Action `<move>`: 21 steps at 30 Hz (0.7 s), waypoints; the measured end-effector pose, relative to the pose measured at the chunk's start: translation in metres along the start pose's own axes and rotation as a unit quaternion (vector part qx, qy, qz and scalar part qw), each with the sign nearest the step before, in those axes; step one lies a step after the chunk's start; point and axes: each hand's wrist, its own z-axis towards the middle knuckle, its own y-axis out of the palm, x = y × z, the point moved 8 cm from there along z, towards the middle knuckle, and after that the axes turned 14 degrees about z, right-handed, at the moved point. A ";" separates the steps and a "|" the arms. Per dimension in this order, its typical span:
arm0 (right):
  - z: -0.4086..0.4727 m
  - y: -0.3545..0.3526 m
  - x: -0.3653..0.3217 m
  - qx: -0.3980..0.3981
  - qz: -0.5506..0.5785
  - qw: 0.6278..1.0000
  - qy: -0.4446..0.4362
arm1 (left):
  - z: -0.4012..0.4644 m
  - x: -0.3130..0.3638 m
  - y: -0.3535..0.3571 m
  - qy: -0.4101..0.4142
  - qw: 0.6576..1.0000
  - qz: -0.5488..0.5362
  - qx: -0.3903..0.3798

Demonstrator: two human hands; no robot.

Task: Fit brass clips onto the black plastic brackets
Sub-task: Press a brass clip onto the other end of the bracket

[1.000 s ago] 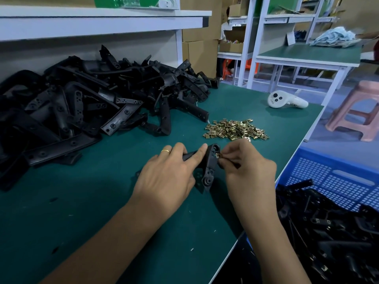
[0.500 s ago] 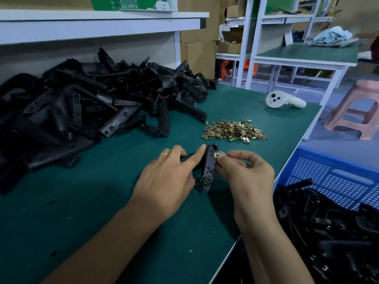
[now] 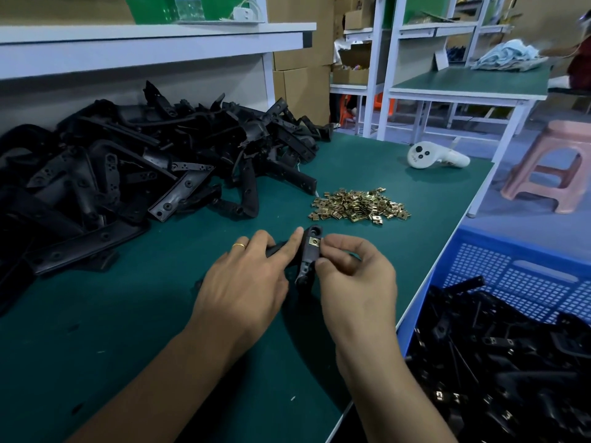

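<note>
My left hand (image 3: 246,279) grips the black plastic bracket (image 3: 308,260) from the left side, index finger stretched along its upper part, other fingers curled over the arm of it. A gold ring (image 3: 239,245) is on one finger. My right hand (image 3: 355,279) touches the bracket from the right w/ thumb and index tip, pinching at the brass clip (image 3: 314,241), which sits on the bracket's upper end, just below a round hole. The bracket stands nearly upright, its low end at the green table (image 3: 128,330), between both hands.

Just beyond the hands, a bit to the right, lies the loose heap of brass clips (image 3: 359,205) on the mat. Far left, a big pile of black brackets (image 3: 134,174) fills the table up to the white shelf (image 3: 153,43). Far right on the table lies a white controller (image 3: 436,158). Near right, beside the table edge, a blue crate (image 3: 518,273) holds more black parts; some of them show brass pieces. Behind it is a pink stool (image 3: 553,167) on the floor.
</note>
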 end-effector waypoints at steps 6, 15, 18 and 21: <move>0.039 -0.012 -0.032 -0.041 -0.140 0.985 -0.096 | -0.002 -0.006 0.008 -0.049 0.997 -0.056 -0.007; 0.089 -0.051 -0.019 -0.022 -0.584 0.799 -0.140 | 0.000 -0.006 0.006 -0.053 0.997 -0.059 0.007; 0.087 -0.050 -0.019 -0.025 -0.604 0.782 -0.155 | -0.001 -0.006 0.005 -0.053 0.997 -0.062 0.006; 0.084 -0.048 -0.020 -0.027 -0.600 0.781 -0.171 | -0.001 -0.007 0.005 -0.055 0.996 -0.067 0.008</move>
